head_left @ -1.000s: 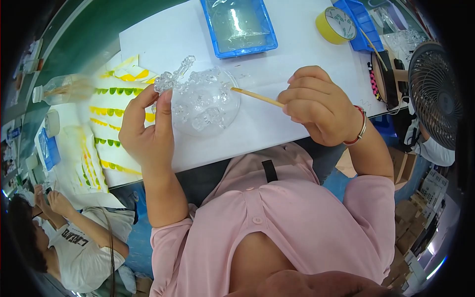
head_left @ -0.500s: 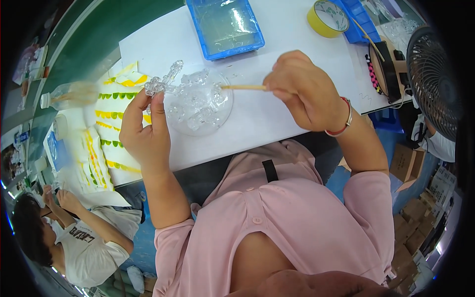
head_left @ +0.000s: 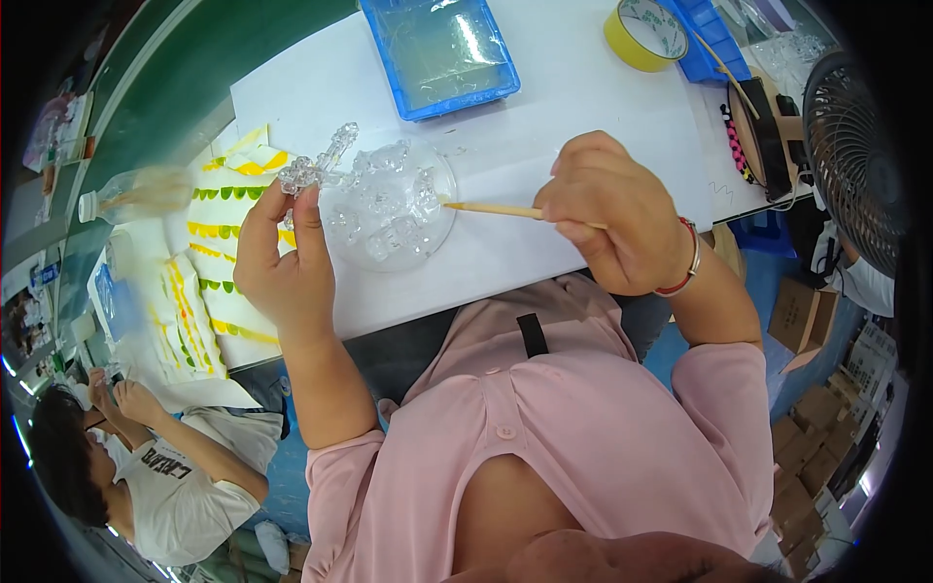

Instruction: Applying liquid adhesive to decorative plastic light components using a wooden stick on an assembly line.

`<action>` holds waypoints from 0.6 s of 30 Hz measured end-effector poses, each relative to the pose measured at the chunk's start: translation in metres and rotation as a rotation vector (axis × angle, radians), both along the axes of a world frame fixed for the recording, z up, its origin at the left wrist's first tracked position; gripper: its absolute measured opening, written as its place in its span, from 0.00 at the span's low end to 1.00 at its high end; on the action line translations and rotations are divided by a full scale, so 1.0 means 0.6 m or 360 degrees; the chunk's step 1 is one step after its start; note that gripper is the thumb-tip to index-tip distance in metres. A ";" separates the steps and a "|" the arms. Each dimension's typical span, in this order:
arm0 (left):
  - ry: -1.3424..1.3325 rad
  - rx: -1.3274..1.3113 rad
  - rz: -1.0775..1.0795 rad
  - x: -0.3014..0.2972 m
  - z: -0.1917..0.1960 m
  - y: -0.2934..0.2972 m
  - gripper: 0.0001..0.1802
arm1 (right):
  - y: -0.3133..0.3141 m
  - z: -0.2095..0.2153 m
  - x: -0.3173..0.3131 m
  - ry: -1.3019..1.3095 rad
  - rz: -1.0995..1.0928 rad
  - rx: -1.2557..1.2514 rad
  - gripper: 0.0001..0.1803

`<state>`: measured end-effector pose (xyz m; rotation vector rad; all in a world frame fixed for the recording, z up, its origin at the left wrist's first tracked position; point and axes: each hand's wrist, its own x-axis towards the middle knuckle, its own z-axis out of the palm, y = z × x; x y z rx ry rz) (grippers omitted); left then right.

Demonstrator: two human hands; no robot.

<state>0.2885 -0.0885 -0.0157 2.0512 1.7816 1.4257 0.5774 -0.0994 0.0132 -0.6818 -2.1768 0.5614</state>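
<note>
Between thumb and fingers, my left hand (head_left: 285, 248) pinches a clear, knobbly plastic piece (head_left: 303, 175) whose branch points up and right. It is held just beyond the left rim of a round clear dish (head_left: 374, 257). Several similar transparent pieces (head_left: 397, 236) lie in that dish. My right hand (head_left: 614, 214) is closed around a thin pointed wooden stick (head_left: 496, 209). The stick's tip points left and appears over the dish's right rim; whether it touches I cannot tell.
Behind the dish stands a blue tray (head_left: 457, 105) with a clear, shiny content. A yellow tape roll (head_left: 627, 44) and a black fan (head_left: 855, 165) are at the right. Strips with yellow and green trim (head_left: 219, 230) and a plastic bottle (head_left: 146, 192) lie left, near a seated co-worker (head_left: 175, 476).
My right hand has moved down and slightly right with the wooden stick, drawing its tip back toward the dish's rim. My left hand keeps the clear piece in nearly the same place.
</note>
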 end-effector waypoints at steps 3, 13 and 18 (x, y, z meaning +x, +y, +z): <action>-0.0009 0.0030 0.0006 -0.003 -0.004 0.000 0.10 | 0.008 0.019 0.018 0.0077 -0.0059 0.0060 0.05; 0.0091 0.0077 -0.0045 0.008 0.004 -0.007 0.10 | 0.071 0.048 0.013 0.0282 -0.0503 0.0223 0.06; 0.0090 0.0082 -0.0075 0.007 0.005 -0.009 0.10 | 0.096 0.024 0.000 0.0010 -0.0514 0.0470 0.03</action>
